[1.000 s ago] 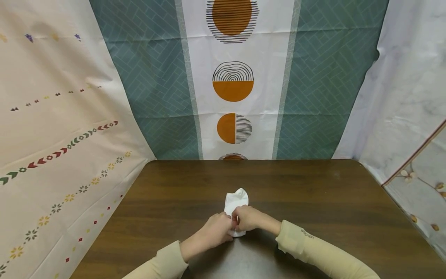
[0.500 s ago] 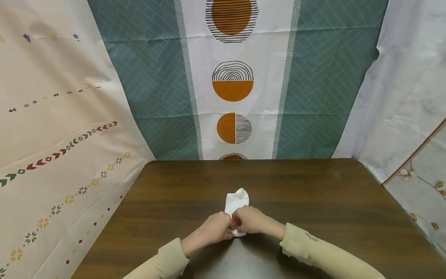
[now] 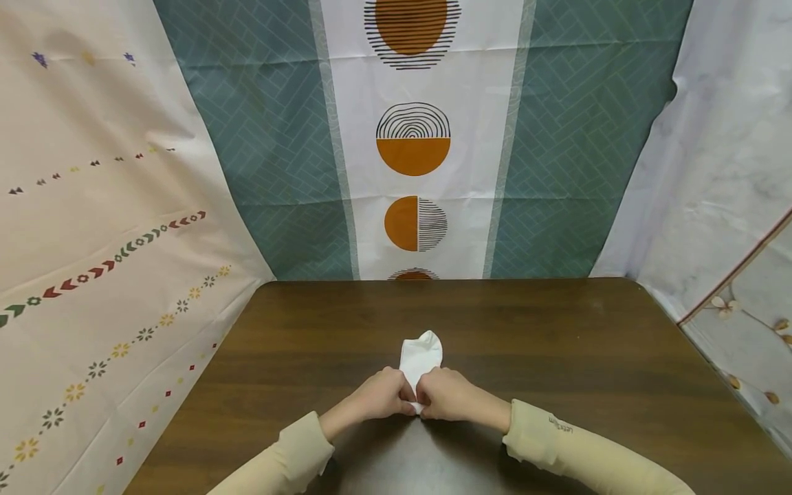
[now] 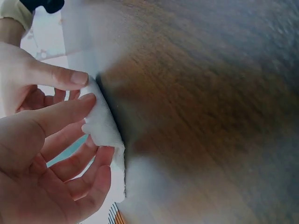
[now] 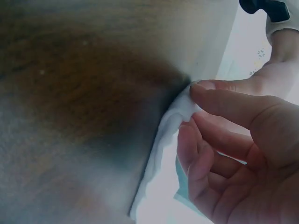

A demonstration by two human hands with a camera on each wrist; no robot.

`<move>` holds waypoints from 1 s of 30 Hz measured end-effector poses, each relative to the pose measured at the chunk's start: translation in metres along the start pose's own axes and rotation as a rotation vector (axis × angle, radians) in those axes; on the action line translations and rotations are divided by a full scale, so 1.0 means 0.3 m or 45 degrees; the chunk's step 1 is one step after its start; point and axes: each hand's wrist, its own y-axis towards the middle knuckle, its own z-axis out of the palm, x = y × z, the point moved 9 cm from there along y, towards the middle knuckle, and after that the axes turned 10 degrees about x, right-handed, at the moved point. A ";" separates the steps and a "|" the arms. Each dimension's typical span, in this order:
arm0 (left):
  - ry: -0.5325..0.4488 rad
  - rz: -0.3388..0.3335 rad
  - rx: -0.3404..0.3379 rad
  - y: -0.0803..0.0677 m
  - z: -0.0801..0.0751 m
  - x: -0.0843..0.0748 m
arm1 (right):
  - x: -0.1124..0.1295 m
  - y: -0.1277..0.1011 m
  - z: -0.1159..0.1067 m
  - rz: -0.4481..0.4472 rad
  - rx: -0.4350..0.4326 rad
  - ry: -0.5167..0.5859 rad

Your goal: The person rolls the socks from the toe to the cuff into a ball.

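A narrow white sock-shaped cloth lies lengthwise near the middle of the table, its rounded far end pointing away from me. At its near end my left hand pinches the left side between thumb and fingers. My right hand pinches the same end from the right, the fingertips of both hands nearly meeting. In the left wrist view the near edge of the cloth looks folded over, with both thumbs on it. The right wrist view shows thumb and index finger on the cloth's corner, other fingers loosely curled.
The dark brown wooden table extends around the hands. Behind it hangs a green and white curtain with orange circles. A cream patterned cloth borders the left side, a marbled white sheet the right.
The left hand has shifted up slightly and its fingertips now sit level with the right hand's at the cloth's near end. The right hand has turned a little; the cloth stays in place.
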 end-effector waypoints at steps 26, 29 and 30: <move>-0.153 -0.098 -0.115 0.000 -0.020 0.028 | -0.056 0.052 0.036 0.074 0.183 0.145; -0.128 -0.120 -0.106 0.002 -0.015 0.026 | -0.062 0.043 0.046 0.095 0.214 0.175; -0.115 -0.127 -0.104 0.003 -0.014 0.026 | -0.064 0.041 0.049 0.098 0.219 0.176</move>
